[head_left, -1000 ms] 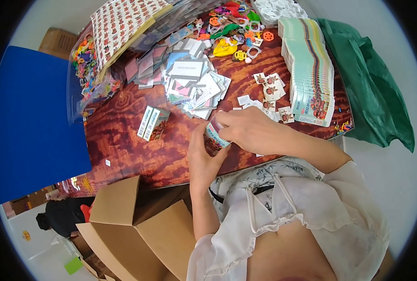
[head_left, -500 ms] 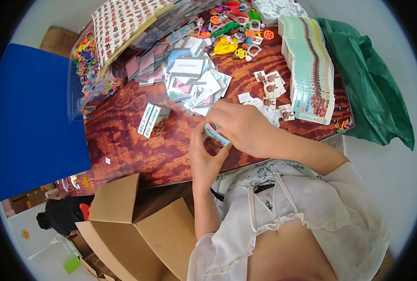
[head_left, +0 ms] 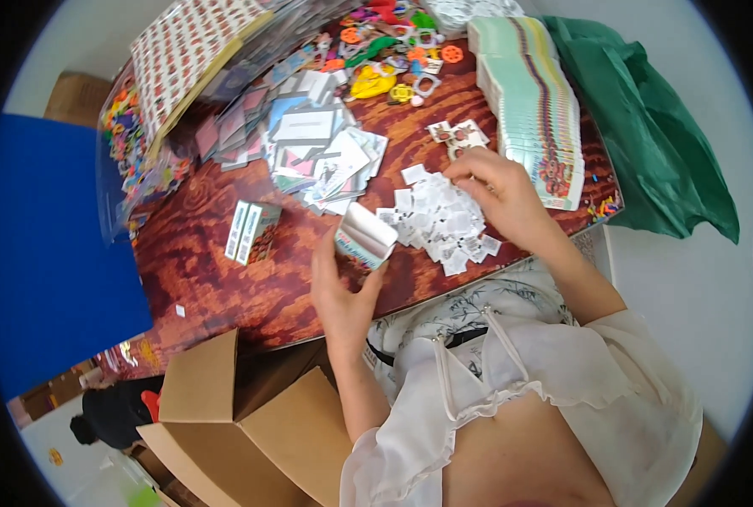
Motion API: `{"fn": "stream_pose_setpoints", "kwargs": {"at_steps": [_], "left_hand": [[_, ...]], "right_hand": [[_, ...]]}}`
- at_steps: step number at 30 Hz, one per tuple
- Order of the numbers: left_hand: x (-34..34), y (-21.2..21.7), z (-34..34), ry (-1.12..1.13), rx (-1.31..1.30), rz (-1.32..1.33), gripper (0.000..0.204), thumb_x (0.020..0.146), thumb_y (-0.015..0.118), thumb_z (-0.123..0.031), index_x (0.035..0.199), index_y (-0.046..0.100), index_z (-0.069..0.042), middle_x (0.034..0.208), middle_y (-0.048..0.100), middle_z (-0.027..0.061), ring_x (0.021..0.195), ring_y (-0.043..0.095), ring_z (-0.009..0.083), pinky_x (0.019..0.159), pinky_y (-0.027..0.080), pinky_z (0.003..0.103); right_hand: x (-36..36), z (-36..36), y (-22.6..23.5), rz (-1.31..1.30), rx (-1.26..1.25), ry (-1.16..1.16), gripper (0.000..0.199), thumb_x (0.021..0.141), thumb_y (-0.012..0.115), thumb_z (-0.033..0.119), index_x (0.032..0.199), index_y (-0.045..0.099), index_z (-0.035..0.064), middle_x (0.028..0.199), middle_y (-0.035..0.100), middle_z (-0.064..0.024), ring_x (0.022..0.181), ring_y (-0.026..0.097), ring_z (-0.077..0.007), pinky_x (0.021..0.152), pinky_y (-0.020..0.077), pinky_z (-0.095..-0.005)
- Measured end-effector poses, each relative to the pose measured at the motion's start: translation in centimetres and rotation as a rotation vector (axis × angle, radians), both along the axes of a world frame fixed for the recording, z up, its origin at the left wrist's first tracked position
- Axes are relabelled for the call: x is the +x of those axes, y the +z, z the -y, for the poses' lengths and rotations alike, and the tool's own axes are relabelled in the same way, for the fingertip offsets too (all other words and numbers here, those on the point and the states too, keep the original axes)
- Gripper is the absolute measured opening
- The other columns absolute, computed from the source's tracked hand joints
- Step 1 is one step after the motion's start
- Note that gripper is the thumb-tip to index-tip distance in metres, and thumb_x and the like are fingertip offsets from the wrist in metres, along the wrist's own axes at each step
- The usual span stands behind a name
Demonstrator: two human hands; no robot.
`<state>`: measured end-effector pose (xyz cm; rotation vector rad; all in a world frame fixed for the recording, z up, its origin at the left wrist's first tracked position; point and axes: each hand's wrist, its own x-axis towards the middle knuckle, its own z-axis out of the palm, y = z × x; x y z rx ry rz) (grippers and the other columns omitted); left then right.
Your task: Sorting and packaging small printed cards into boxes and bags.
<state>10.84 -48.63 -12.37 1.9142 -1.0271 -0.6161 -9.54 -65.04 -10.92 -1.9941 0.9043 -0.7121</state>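
At centre frame, the left hand (head_left: 343, 296) grasps a small box (head_left: 365, 240) by its sides, apparently leaving its open mouth clear. Right of centre, the right hand (head_left: 505, 193) curls over white squares (head_left: 440, 221) seemingly heaped within reach; whether its fingers pinch one is unclear.

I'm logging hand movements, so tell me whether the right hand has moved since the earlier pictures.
Yes: the right hand has moved rightward, away from the small box and closer to the green cardboard stack.
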Motion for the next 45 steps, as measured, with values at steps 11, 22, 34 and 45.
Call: {"fn": "stream_pose_setpoints", "kwargs": {"at_steps": [11, 22, 34, 45], "left_hand": [[-0.6, -0.3, 0.9, -0.044, 0.025, 0.025, 0.068, 0.071, 0.08, -0.004, 0.133, 0.051, 0.0, 0.122, 0.057, 0.0151, 0.112, 0.057, 0.0287, 0.096, 0.046, 0.038], [-0.4, 0.1, 0.8, -0.016, 0.041, 0.03, 0.07, 0.072, 0.081, -0.004, 0.135, 0.05, 0.001, 0.125, 0.056, 0.0152, 0.113, 0.057, 0.0275, 0.096, 0.046, 0.038], [-1.0, 0.2, 0.9, -0.065, 0.025, 0.025, 0.074, 0.07, 0.083, -0.005, 0.136, 0.049, -0.001, 0.119, 0.057, 0.0125, 0.107, 0.058, 0.0242, 0.092, 0.049, 0.036], [-0.2, -1.1, 0.3, -0.014, 0.016, -0.053, 0.075, 0.07, 0.082, -0.002, 0.137, 0.048, -0.001, 0.121, 0.056, 0.012, 0.104, 0.057, 0.0236, 0.089, 0.049, 0.035]], "right_hand": [[-5.6, 0.1, -2.3, -0.468, -0.154, -0.111, 0.032, 0.076, 0.075, 0.007, 0.106, 0.064, 0.0056, 0.099, 0.056, -0.0102, 0.09, 0.062, -0.0316, 0.076, 0.049, -0.0411], [-6.3, 0.4, -2.8, -0.425, -0.134, -0.093, 0.027, 0.079, 0.073, 0.007, 0.104, 0.063, 0.0062, 0.103, 0.054, -0.0099, 0.09, 0.062, -0.0313, 0.076, 0.048, -0.0418], [-2.0, -2.6, -4.5, -0.315, -0.11, 0.076, 0.019, 0.077, 0.073, 0.01, 0.087, 0.058, 0.0047, 0.092, 0.053, -0.0103, 0.086, 0.06, -0.0314, 0.07, 0.0467, -0.0413], [-3.8, 1.0, -3.0, 0.017, 0.382, -0.166, 0.011, 0.086, 0.064, -0.003, 0.094, 0.058, 0.0016, 0.078, 0.054, 0.002, 0.068, 0.049, -0.0037, 0.06, 0.0398, -0.0222]]}}
